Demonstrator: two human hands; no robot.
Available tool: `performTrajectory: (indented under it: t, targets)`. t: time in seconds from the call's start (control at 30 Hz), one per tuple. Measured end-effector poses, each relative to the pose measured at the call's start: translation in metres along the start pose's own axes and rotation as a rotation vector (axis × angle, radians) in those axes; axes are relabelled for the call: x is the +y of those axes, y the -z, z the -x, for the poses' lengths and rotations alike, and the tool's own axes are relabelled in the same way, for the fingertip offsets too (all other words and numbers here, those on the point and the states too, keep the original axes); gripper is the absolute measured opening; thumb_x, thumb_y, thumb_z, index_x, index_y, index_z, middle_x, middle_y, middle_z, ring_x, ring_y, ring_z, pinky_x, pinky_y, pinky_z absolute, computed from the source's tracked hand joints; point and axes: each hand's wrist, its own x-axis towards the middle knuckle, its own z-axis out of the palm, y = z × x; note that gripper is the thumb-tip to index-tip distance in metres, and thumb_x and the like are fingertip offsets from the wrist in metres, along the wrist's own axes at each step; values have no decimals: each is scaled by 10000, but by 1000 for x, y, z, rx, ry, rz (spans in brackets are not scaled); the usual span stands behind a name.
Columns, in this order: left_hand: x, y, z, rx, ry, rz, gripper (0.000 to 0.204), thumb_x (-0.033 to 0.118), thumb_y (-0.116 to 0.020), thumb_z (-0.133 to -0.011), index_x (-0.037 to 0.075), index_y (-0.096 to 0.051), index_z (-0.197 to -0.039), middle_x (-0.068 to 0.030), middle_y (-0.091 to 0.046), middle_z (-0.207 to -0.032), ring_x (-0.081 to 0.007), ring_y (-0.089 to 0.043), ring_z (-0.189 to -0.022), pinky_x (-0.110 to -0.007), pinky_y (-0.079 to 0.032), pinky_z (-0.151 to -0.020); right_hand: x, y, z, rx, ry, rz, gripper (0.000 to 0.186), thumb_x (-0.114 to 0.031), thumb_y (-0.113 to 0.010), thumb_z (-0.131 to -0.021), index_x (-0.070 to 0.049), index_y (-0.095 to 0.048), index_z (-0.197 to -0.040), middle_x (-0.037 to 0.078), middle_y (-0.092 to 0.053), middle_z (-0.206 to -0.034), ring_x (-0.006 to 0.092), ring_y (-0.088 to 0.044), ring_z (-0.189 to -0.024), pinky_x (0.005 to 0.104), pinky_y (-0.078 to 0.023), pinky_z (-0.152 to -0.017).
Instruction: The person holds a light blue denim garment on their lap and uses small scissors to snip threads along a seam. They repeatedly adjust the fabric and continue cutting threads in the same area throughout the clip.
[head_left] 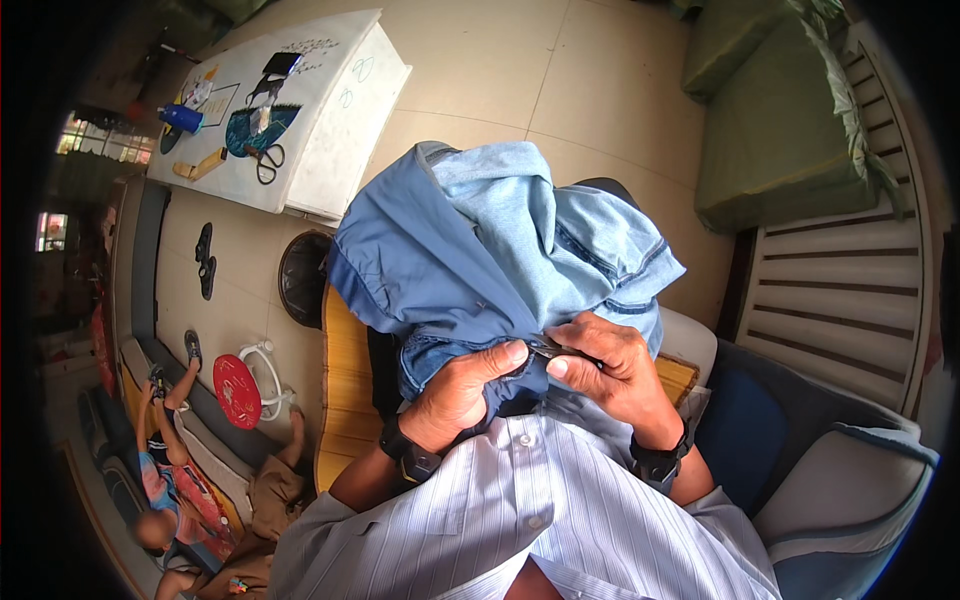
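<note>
A bundled blue denim garment [480, 240] rests on my lap, above my striped white shirt. My left hand [462, 390] grips a darker denim edge of the garment near its lower part. My right hand [610, 365] pinches the same edge from the right, thumb and fingers closed on a small dark piece at the seam. Both hands meet close to my chest, and each wrist wears a black band. What the fingers pinch is too small to tell.
A white low table [330, 130] at the upper left carries scissors [268, 163], a blue object and other small things. A green-cushioned wooden sofa [790, 130] stands upper right. A child sits on the floor lower left near a red disc [237, 391]. A bamboo mat [345, 400] lies under me.
</note>
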Motion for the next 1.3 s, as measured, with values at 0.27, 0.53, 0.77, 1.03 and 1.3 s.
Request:
performTrajectory:
  t: [0.27, 0.53, 0.77, 1.03, 1.3]
  targets:
    - [-2, 4, -2, -4, -16, -11, 272, 151, -673, -1023, -64, -724, -1182, -106, -751, -1138, -181, -689, -1064, -330, -523, -998, 4, 0, -4, -18, 7, -43, 271, -167, -795, -930, 45, -720, -1081, 112, -599, -800, 250, -596, -713, 353, -468, -672]
    - [0, 2, -2, 2, -1, -1, 268, 159, -695, -1012, -57, -729, -1166, -98, -750, -1125, -175, -687, -1042, -324, -524, -986, 6, 1, -4, -43, -56, -108, 227, -156, -772, -948, 25, -724, -1077, 92, -604, -826, 219, -586, -727, 341, -452, -681]
    - [0, 8, -3, -30, 31, 18, 271, 153, -682, -1020, -66, -720, -1175, -110, -748, -1136, -187, -690, -1055, -333, -528, -999, 3, 3, -7, -61, -68, -127, 203, -160, -768, -952, 13, -718, -1046, 85, -608, -827, 217, -576, -730, 344, -445, -690]
    - [0, 8, -3, -35, 36, 28, 272, 147, -671, -1027, -72, -715, -1181, -122, -744, -1152, -195, -695, -1062, -339, -534, -1001, 3, 4, -8, -76, -114, -160, 186, -154, -764, -954, 8, -724, -1037, 80, -612, -822, 209, -577, -732, 341, -443, -691]
    - [2, 2, 0, 42, 8, -27, 249, 124, -683, -998, -55, -713, -1168, -108, -750, -1119, -201, -708, -1036, -341, -548, -979, 12, 2, -6, -68, -160, -248, 158, -118, -761, -959, 9, -737, -1049, 62, -651, -860, 162, -592, -770, 311, -457, -716]
